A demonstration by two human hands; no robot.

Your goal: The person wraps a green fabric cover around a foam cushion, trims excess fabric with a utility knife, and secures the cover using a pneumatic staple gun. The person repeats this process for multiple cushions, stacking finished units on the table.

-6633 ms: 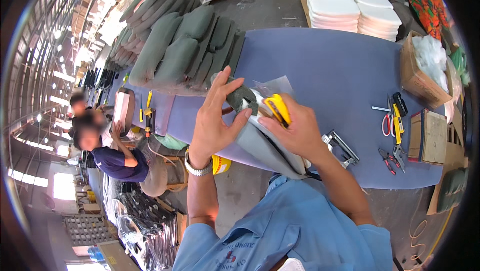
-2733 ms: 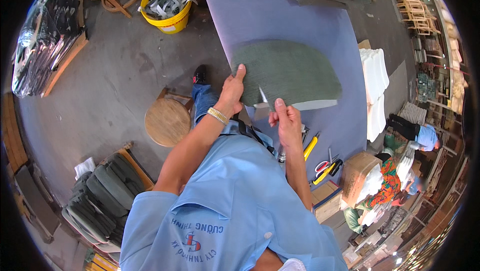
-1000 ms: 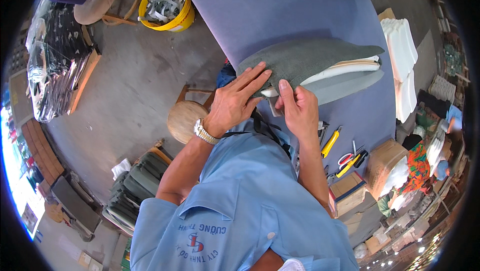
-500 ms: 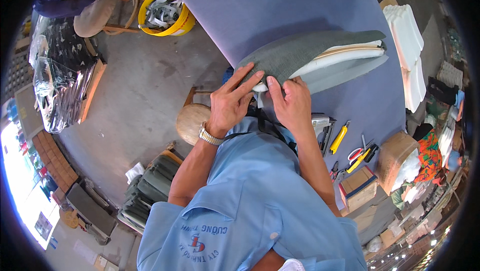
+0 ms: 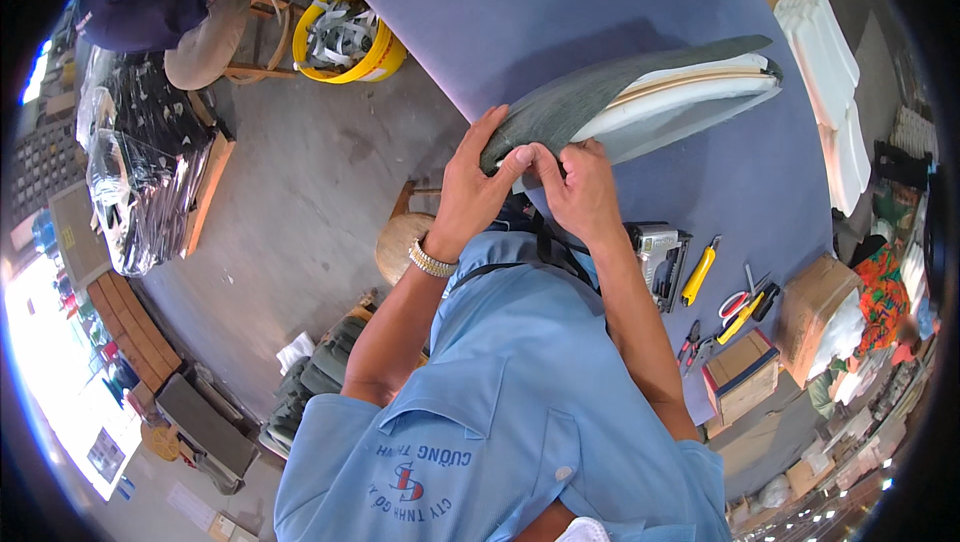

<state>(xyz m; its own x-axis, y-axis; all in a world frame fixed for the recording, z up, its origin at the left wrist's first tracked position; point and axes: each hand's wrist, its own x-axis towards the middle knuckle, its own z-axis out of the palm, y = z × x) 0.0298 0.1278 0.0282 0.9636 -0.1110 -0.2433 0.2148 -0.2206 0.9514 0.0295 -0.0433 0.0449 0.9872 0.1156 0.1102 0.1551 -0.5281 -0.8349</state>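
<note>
A curved seat pad (image 5: 580, 107) covered in grey-green fabric slants over the table edge in front of me. Along its open side show white foam (image 5: 650, 114) and a thin wooden edge (image 5: 690, 84); loose fabric hangs below. My left hand (image 5: 480, 177) wraps around the pad's near left corner, fingers behind and thumb in front. My right hand (image 5: 583, 190) pinches the fabric along the near edge, its thumb close to the left thumb. The fold between the thumbs is mostly hidden.
On the blue-grey table (image 5: 720, 167) to my right lie a staple gun (image 5: 657, 260), a yellow cutter (image 5: 702, 272), scissors (image 5: 735, 304) and a small wooden box (image 5: 740, 382). White foam pieces (image 5: 825, 92) stand beyond the table's right edge. A yellow bucket (image 5: 385, 57) of scraps and a round stool (image 5: 400, 242) are at left.
My left fingers, earlier spread flat on the fabric, now curl around the corner. Both thumbs have come together, and the pad has tilted so less of its top fabric shows.
</note>
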